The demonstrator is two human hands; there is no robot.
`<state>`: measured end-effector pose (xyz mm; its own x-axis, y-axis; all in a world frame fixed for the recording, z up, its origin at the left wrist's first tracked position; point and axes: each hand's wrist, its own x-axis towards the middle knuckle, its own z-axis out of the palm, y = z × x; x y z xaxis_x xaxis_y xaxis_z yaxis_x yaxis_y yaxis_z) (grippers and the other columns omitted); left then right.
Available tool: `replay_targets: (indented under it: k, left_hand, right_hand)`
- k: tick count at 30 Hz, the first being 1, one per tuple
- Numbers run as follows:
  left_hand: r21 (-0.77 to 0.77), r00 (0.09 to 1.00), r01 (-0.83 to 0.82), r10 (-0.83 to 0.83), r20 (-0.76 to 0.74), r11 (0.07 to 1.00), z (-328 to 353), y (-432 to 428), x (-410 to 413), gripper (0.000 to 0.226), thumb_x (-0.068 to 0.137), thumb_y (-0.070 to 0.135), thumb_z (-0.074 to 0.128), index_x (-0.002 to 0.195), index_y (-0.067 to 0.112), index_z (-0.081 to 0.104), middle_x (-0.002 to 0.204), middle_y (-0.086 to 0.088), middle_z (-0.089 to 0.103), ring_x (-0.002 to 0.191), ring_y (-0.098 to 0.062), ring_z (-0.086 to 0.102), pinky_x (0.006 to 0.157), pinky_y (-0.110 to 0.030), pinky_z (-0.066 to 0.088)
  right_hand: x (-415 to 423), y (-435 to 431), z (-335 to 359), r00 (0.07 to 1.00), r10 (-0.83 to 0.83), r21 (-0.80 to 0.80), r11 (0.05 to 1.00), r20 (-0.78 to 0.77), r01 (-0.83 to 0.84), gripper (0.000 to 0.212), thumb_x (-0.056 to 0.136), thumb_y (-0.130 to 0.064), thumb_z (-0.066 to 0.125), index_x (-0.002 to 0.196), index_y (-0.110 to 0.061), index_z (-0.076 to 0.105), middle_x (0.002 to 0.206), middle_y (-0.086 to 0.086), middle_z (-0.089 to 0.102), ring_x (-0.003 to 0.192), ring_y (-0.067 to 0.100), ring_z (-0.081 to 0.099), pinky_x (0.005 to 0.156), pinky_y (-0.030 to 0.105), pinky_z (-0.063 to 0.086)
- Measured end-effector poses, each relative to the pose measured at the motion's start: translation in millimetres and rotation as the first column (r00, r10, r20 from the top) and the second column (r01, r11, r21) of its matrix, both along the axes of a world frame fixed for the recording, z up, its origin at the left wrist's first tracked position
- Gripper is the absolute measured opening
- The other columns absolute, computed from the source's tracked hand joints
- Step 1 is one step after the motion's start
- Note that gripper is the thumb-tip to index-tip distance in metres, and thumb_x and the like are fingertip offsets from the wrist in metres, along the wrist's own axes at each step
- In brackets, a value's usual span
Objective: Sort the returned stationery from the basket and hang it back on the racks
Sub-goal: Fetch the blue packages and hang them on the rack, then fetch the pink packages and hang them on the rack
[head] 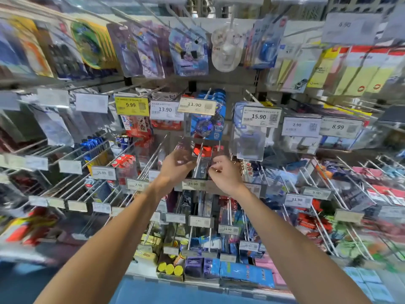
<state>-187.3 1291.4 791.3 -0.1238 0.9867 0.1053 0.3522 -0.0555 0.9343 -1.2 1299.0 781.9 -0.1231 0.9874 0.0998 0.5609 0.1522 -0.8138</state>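
Observation:
Both my hands reach up to a metal peg hook (198,165) in the middle of the stationery rack. My left hand (175,164) grips the left edge of a clear blister pack with a red top (202,157) that sits on the hook. My right hand (223,172) is beside the pack's right edge with fingers curled; motion blur hides whether it pinches the pack. An 18.90 price tag (194,184) hangs at the hook's front end, just below my hands. The basket is out of view.
Rows of peg hooks with hanging packs fill the wall. Price tags stick out at 11.90 (197,105), 13.90 (165,110) and 15.90 (260,116). A blue tape pack (208,126) hangs just above my hands. Boxes of goods (171,268) sit on the bottom shelf.

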Motion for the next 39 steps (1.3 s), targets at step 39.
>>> replay_targets:
  k: [39]
  left_hand:
    - [-0.488,0.244,-0.873,0.879,-0.410,0.015,-134,-984,-17,0.056,0.085,0.024,0.081,0.131,0.005,0.057,0.130,-0.013,0.064,0.109,-0.029,0.064,0.085,-0.026,0.045]
  right_hand:
    - [-253,-777,-112,-0.508,0.826,-0.226,-0.461,0.245,-0.858,0.045,0.089,-0.020,0.077,0.128,-0.003,0.059,0.119,0.011,0.065,0.100,0.028,0.065,0.087,0.035,0.050]
